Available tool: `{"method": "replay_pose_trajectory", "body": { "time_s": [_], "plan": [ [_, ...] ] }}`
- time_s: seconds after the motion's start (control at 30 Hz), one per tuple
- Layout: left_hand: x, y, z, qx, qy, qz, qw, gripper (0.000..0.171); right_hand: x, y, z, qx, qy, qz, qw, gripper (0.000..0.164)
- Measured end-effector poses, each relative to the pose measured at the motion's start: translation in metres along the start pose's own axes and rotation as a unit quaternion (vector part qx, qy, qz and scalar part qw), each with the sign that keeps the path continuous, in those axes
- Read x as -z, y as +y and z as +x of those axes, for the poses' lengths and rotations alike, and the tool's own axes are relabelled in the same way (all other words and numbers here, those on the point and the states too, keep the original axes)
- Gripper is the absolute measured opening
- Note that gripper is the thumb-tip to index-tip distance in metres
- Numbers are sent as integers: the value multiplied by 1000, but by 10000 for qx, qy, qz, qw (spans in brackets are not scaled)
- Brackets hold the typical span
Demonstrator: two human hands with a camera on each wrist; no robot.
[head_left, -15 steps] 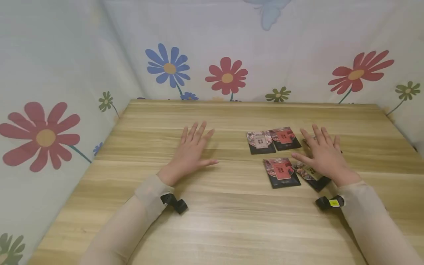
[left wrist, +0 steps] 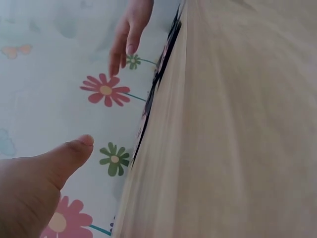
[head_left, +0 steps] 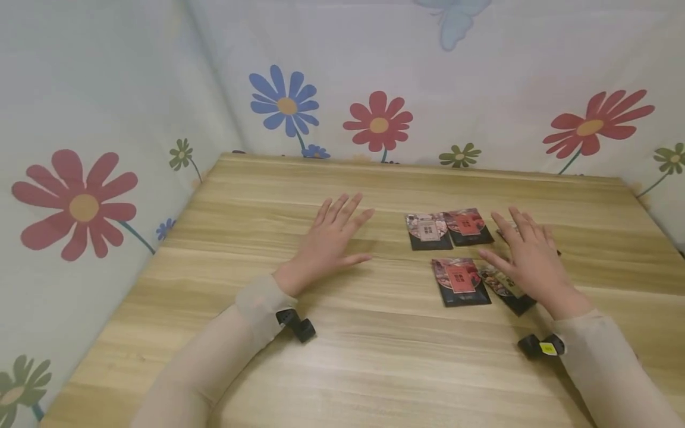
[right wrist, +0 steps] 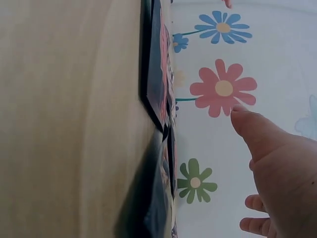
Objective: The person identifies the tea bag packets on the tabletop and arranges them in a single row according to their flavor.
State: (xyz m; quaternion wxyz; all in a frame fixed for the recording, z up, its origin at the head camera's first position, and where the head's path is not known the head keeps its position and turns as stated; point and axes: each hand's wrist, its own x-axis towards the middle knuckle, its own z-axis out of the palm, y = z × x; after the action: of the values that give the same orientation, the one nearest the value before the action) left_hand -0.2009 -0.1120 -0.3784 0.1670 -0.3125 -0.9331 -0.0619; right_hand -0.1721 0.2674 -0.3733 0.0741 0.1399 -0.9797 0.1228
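Several flat dark packets with printed food pictures lie on the wooden table, right of centre. In the back row are one with a pale pink label (head_left: 429,232) and one with a red label (head_left: 467,226). A second red-labelled packet (head_left: 461,282) lies nearer, beside a gold-labelled packet (head_left: 515,296). My right hand (head_left: 537,258), fingers spread and palm down, hovers over the gold-labelled packet and partly hides another dark packet (head_left: 556,249). My left hand (head_left: 323,244) hangs over bare wood left of the packets, fingers extended, holding nothing.
The wooden table (head_left: 348,368) meets a white flower-print curtain (head_left: 481,71) at its back and left edges. A small black camera (head_left: 296,326) is strapped at the left wrist, and another (head_left: 540,346) at the right wrist.
The head view has shifted slightly. My left hand has drifted a little to the right, toward the packets. My right hand stays over the same packets, which lie as before.
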Motion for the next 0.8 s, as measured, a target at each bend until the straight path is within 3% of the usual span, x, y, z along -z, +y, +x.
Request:
{"method": "replay_pose_trajectory", "body": {
  "time_s": [0.4,0.8],
  "plan": [
    [-4,25,17,-538,361,39,9979,75,-3,-18,-13,836,565,-43,9949,75],
    [-34,48,40,-818,314,-543,9947,66,-19,-42,-32,1575,754,276,9842,53]
  ]
}}
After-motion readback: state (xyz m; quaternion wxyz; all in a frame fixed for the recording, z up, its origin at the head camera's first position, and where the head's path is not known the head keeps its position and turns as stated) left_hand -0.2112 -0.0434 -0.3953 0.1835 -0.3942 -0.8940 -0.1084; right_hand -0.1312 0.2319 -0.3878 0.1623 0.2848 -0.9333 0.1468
